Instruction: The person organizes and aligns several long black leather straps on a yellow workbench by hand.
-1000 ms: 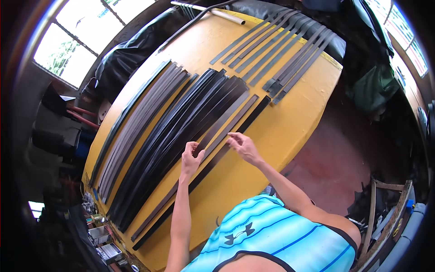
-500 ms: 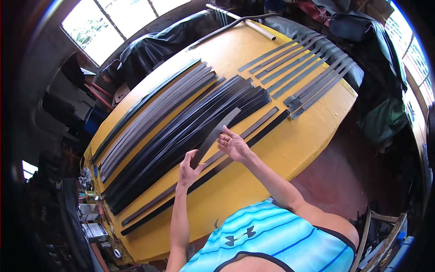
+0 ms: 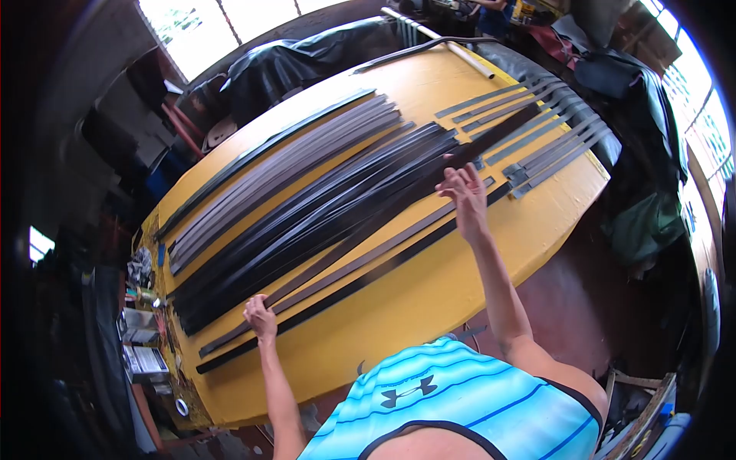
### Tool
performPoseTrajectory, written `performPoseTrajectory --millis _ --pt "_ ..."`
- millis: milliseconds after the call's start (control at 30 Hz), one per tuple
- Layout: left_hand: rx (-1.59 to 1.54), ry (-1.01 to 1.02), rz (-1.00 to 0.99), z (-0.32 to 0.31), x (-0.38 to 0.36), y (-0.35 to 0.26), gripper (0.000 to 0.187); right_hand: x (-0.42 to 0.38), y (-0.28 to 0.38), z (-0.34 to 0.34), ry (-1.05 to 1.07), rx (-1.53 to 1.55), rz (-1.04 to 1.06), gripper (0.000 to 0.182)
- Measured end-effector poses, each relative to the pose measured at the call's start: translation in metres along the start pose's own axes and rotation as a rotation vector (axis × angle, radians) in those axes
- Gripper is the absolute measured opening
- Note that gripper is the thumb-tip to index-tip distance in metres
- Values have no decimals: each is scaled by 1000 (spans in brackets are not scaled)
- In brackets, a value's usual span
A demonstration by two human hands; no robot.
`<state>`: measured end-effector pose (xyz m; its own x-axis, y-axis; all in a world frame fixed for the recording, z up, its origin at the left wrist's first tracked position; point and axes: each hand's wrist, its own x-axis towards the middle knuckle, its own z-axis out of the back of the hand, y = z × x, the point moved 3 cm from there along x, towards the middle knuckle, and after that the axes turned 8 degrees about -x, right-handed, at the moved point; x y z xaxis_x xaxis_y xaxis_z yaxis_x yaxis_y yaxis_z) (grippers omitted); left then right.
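A long, flexible dark strip (image 3: 399,201) stretches diagonally between my hands, above the table. My left hand (image 3: 261,318) is closed on its lower left end. My right hand (image 3: 464,192) has its fingertips at the strip near the far right end, with the fingers partly curled; the strip's tip extends past them. Below it lie a single brown strip (image 3: 368,261) and a black strip (image 3: 337,296), side by side. Just behind is a thick pile of black strips (image 3: 268,244).
The yellow table (image 3: 399,322) also bears a bundle of grey strips (image 3: 284,180), several spaced strips (image 3: 563,157) at the right end and a pale pole (image 3: 460,55) at the back. Metal cans (image 3: 144,360) and a tape roll (image 3: 182,406) sit at the left edge.
My hands have moved apart, left hand down and left, right hand up and right. The strip, bunched between them before, is now stretched out long. The view has shifted slightly.
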<state>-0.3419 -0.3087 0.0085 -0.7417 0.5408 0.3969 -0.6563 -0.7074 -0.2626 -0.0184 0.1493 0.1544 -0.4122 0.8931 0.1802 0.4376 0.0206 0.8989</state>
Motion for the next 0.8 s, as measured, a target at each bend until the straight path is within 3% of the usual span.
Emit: performPoseTrajectory --millis 100,167,300,400,533,633,800 --pt "115 -20 140 29 -20 90 23 -11 9 11 -64 -65 72 11" --pt "165 -28 223 58 -30 134 31 -18 17 16 -125 -58 83 23" --pt "247 -156 341 108 -45 221 29 -31 38 22 -201 11 101 19" --pt "305 -230 236 145 -54 261 32 -36 43 35 -266 -22 133 11" --pt "355 -238 184 170 -70 271 35 -51 64 38 -344 -192 160 8" --pt "391 -155 133 172 -98 259 49 -60 75 60 -419 -344 173 15" --pt "247 -59 -31 138 -152 201 15 -65 19 167 -601 -451 17 22"
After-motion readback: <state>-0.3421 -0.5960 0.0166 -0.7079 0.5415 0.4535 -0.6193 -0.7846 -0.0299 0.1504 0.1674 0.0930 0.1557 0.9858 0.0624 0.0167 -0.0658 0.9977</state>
